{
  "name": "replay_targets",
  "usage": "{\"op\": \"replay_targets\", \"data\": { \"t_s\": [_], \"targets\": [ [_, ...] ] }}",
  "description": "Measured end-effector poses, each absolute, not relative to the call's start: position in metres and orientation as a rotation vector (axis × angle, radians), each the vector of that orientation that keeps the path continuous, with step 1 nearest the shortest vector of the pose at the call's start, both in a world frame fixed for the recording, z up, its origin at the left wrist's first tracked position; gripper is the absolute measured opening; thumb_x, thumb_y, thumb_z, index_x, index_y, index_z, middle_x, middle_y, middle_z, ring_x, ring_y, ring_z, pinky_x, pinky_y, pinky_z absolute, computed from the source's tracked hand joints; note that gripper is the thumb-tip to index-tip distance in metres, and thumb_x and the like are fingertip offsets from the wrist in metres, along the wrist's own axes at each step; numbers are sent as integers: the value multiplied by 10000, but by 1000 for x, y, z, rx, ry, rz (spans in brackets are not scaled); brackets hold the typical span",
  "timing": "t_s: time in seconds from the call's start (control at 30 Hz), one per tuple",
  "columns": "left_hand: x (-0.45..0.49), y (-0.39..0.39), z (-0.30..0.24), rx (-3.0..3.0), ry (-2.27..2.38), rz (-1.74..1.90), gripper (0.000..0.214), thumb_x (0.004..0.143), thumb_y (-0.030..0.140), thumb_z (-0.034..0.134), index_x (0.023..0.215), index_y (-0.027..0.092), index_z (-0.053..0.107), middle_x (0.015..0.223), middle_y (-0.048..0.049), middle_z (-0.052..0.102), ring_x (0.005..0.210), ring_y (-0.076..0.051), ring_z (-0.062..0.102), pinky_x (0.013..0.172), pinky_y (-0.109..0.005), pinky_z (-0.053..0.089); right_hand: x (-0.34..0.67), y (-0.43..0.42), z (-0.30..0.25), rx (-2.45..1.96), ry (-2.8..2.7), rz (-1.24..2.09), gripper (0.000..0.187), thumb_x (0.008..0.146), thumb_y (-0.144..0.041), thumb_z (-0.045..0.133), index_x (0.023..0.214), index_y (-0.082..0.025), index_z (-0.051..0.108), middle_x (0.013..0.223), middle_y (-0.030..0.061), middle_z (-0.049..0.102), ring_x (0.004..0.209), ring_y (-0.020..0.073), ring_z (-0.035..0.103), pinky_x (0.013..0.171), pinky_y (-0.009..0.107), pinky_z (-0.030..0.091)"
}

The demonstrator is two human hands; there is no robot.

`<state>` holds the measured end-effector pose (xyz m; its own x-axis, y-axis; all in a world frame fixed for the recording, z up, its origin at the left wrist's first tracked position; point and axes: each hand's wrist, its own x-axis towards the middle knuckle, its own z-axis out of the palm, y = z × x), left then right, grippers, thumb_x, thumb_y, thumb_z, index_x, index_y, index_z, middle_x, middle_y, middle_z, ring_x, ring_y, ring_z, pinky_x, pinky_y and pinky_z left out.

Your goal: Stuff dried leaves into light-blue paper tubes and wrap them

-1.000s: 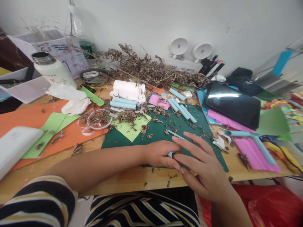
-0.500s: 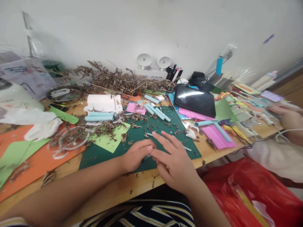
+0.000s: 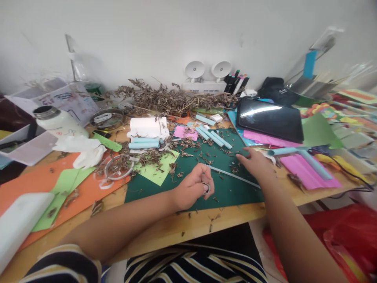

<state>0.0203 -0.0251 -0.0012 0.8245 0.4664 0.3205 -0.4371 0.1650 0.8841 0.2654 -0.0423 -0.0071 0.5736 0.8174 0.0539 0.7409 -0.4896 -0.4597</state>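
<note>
Holding a small ring-shaped piece (image 3: 207, 189) in curled fingers of the left hand (image 3: 191, 189), above the green mat (image 3: 231, 197). Extending parted fingers of the right hand (image 3: 257, 166) farther right. Showing a pale strip (image 3: 235, 177) just beside the left fingers, blue rolls (image 3: 221, 140) beyond.

White bottle (image 3: 63, 125), black tablet (image 3: 269, 121), clustered markers (image 3: 236, 83)

The single head-worn camera looks forward and down from above the striped shirt (image 3: 191, 267), near the left hand (image 3: 191, 188) and right hand (image 3: 257, 166), with the wooden desk (image 3: 167, 226) spanning mid-view and the pale wall (image 3: 141, 43) filling the top.
</note>
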Motion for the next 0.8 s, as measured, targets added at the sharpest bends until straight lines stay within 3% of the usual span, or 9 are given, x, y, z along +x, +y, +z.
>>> {"op": "replay_targets", "data": {
  "t_s": [0.2,0.4,0.57,0.8],
  "targets": [
    [21,-24,-7,1317,-1,676,107,771,194,388,825,171,298,555,65,417,474,-60,354,504,-196,289,258,-34,-10,-2544,-1477,239,484,693,-530,431,978,-175,593,975,153,552,898,307,527,721,424,401],
    [23,-21,-15,1383,-81,723,259,839,404,353,906,156,317,579,48,412,484,-60,369,505,-194,304,271,-43,1,-2459,-1831,383,471,708,-501,443,1010,-180,610,1038,111,568,947,255,527,806,339,398],
    [24,-20,-16,1395,-127,727,272,847,416,336,928,157,314,570,51,397,472,-55,358,497,-185,302,270,-56,8,-2443,-1997,362,465,684,-491,493,1006,-177,615,995,109,589,879,248,550,753,331,419],
    [24,-20,-15,1403,-128,720,269,848,411,333,926,153,328,570,45,397,479,-59,365,500,-187,313,254,-63,-1,-2449,-1967,269,255,732,-356,459,854,-201,621,875,64,624,799,210,566,662,301,409]
  ]
}}
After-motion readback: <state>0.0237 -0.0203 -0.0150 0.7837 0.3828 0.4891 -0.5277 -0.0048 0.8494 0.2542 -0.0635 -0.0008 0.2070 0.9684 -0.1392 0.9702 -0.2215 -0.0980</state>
